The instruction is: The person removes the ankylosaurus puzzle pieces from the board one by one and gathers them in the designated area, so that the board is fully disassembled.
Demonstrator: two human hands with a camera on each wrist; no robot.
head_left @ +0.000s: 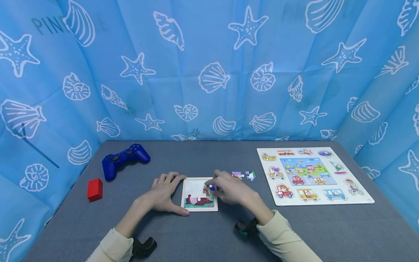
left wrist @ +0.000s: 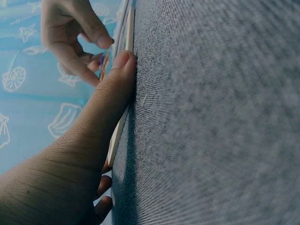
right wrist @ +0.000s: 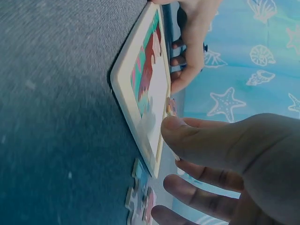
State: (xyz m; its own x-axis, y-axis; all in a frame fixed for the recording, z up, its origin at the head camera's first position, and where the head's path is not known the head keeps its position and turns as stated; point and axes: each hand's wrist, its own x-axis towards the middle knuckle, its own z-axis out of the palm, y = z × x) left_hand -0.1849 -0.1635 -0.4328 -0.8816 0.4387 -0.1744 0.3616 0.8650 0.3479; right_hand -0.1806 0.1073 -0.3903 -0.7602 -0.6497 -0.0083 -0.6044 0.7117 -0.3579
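A small jigsaw tray (head_left: 200, 209) with a pale wooden rim lies on the table. Picture pieces (head_left: 198, 202) in brown and green fill its near part; the white base (head_left: 194, 187) shows behind them. My left hand (head_left: 167, 194) grips the tray's left side, thumb at the near corner and fingers at the far one. Above the tray's right part, my right hand (head_left: 230, 187) pinches a colourful jigsaw piece (head_left: 206, 190) between thumb and forefinger. In the right wrist view the thumb covers much of that piece, and the other fingers spread away from it.
Loose jigsaw pieces (head_left: 250, 175) lie beyond the right hand. Farther right is a large white puzzle board (head_left: 271, 178) with vehicle pictures. At the left are a blue game controller (head_left: 126, 159) and a red block (head_left: 95, 189). A blue shell-patterned curtain (head_left: 212, 102) hangs behind the table.
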